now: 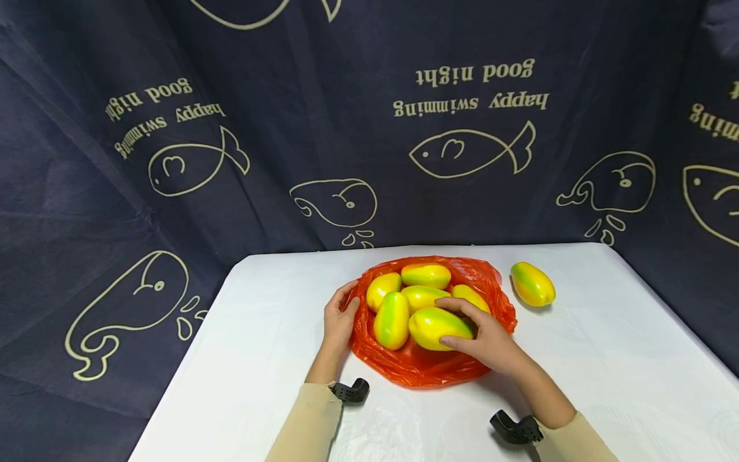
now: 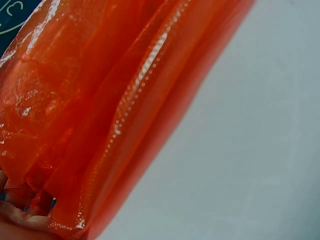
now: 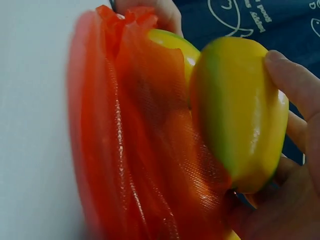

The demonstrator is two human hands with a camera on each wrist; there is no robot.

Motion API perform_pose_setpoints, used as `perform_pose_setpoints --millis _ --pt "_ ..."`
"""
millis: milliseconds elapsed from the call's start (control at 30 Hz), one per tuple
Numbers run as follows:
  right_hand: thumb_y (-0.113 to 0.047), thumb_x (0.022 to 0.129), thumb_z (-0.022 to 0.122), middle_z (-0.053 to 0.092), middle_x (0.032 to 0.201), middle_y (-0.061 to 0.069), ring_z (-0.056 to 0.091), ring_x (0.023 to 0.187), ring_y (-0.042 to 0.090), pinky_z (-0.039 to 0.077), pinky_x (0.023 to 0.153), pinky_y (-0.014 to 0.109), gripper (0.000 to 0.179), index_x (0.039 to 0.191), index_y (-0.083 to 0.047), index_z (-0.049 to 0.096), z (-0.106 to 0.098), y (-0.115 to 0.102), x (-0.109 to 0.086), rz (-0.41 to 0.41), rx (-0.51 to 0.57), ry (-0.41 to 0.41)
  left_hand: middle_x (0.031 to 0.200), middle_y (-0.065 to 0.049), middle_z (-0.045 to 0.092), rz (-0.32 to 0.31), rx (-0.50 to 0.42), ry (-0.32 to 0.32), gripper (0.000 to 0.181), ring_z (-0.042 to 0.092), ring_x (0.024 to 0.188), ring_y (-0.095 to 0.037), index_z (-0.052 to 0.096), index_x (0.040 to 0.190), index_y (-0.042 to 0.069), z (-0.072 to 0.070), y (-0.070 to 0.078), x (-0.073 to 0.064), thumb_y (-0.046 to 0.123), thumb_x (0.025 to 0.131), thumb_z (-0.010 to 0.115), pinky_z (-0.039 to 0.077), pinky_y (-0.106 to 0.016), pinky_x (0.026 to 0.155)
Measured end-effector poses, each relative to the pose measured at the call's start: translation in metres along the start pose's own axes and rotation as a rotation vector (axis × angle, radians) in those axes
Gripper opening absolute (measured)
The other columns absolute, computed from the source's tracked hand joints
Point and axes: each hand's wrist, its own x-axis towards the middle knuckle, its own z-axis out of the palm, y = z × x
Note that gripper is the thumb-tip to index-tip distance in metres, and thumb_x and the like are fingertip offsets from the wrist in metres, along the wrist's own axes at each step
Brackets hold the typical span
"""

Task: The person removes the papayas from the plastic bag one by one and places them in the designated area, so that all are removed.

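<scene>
The yellow-green fruit (image 1: 437,328) in your right hand (image 1: 491,337) is at the wide mouth of the red bag (image 1: 421,377), near the side closest to you. Your right thumb and fingers are bent around it, so that hand has a good hold. From the right wrist, one low edge of this fruit shows behind the thin red side of the bag. You cannot tell if it is touching the bottom.

Five more fruits (image 1: 392,321) sit close together in the bag. They are yellow with some green, and they are shiny. Your left hand (image 1: 339,317) is at the left edge of the bag. It pinches the rim, with the thumb on the inner side.

One loose fruit (image 1: 533,284) lies on the white counter (image 1: 248,333), past the bag on the right, near it but not touching.

You have tan sleeves (image 1: 312,420) on both arms, and a small black camera (image 1: 352,391) on each wrist. At the back hangs a dark blue cloth (image 1: 277,115) with fish and whales drawn in pale lines. Its words, "good night" and "happy swimming", are upside down.
</scene>
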Motion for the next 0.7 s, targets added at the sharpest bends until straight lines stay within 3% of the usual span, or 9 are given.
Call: perform_pose_setpoints --millis 167,433,700 --pt "-0.032 0.087 0.077 0.057 0.138 -0.009 0.051 0.122 0.009 0.047 0.101 0.014 0.057 0.138 -0.030 0.054 -0.004 -0.004 0.000 0.000 0.015 0.076 0.141 -0.006 0.059 -0.001 -0.008 0.005 0.037 0.058 0.125 -0.023 0.061 0.135 0.017 0.001 0.002 0.000 0.007 0.100 0.054 0.055 -0.030 0.101" --pt "-0.022 0.090 0.074 0.056 0.137 0.001 0.050 0.115 0.005 0.045 0.093 0.006 0.056 0.141 -0.022 0.050 -0.011 -0.006 0.004 -0.016 0.051 0.243 0.142 -0.006 0.059 0.006 0.000 0.017 0.038 0.057 0.127 -0.024 0.061 0.135 0.017 0.001 0.002 0.000 0.006 0.099 0.054 0.054 -0.030 0.102" --pt "-0.016 0.090 0.073 0.054 0.134 -0.001 0.050 0.113 0.006 0.043 0.093 0.006 0.058 0.143 -0.018 0.049 -0.020 -0.003 0.002 -0.033 0.066 0.349 0.144 -0.008 0.057 -0.019 -0.023 0.005 0.039 0.056 0.127 -0.024 0.060 0.137 0.015 0.001 0.004 -0.001 0.007 0.100 0.054 0.054 -0.028 0.101"
